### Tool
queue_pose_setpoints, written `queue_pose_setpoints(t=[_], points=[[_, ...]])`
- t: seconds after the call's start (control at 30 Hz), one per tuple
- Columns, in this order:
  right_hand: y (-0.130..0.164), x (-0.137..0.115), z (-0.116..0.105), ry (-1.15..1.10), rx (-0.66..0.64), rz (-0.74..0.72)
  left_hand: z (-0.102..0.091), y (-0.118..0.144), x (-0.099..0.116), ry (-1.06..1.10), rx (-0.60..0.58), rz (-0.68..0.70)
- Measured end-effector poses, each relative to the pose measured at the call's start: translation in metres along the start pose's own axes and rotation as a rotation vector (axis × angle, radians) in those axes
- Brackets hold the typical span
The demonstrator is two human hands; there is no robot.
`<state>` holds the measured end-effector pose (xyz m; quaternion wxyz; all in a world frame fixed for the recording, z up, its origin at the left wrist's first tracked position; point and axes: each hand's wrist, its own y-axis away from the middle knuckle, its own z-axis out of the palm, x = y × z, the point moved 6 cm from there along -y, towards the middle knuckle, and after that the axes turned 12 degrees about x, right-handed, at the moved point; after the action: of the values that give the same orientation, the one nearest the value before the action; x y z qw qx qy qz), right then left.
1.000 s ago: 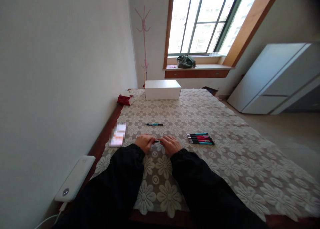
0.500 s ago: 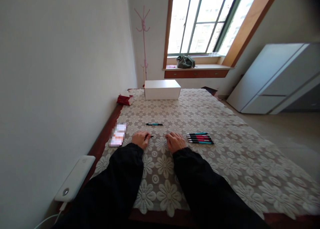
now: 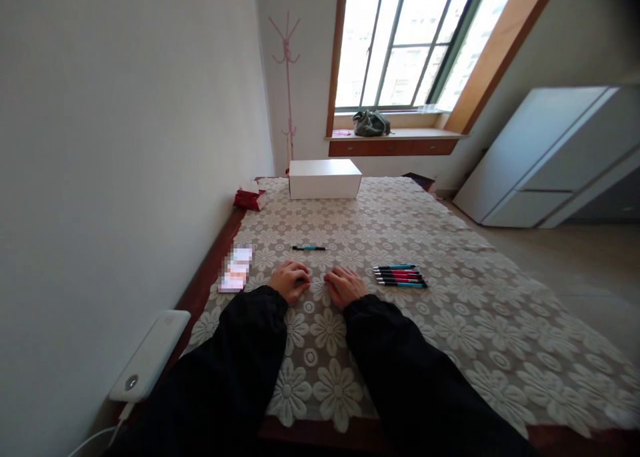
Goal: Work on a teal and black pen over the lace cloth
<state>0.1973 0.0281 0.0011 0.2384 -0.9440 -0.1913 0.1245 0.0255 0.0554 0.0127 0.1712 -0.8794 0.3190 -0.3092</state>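
Both arms wear long, loose black sleeves, plain and unmarked, gathered at the wrists; the left hand (image 3: 289,280) and right hand (image 3: 344,286) are bare, without gloves.

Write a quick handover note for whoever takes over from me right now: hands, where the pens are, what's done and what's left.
Left hand and right hand: both curled, knuckles up, close together on the lace tablecloth; whatever they pinch between them is hidden, too small to tell.
Single pen: lies alone just beyond the hands, untouched.
Row of pens: side by side to the right of the right hand, untouched.
White box: closed, at the far end.
Done: one pen set apart. Left: likely the piece in hand, then the row.
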Motion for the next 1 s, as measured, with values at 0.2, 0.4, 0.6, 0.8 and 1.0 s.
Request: queue_pose_setpoints(t=[0.2, 0.4, 0.6, 0.8, 1.0], points=[[-0.002, 0.008, -0.006, 0.055, 0.014, 0.042, -0.004, 0.001, 0.0, -0.027, -0.008, -0.028], [0.0, -0.01, -0.003, -0.047, -0.029, -0.083, 0.001, 0.0, 0.005, 0.02, -0.029, 0.038], [-0.001, 0.018, -0.002, -0.028, -0.061, 0.065, 0.002, 0.001, 0.001, 0.03, -0.025, 0.037], [0.0, 0.035, 0.004, -0.059, -0.047, 0.094, 0.001, 0.001, 0.006, 0.045, -0.046, 0.062], [0.0, 0.035, 0.01, -0.214, -0.007, -0.012, -0.003, 0.001, 0.008, 0.047, -0.03, 0.061]])
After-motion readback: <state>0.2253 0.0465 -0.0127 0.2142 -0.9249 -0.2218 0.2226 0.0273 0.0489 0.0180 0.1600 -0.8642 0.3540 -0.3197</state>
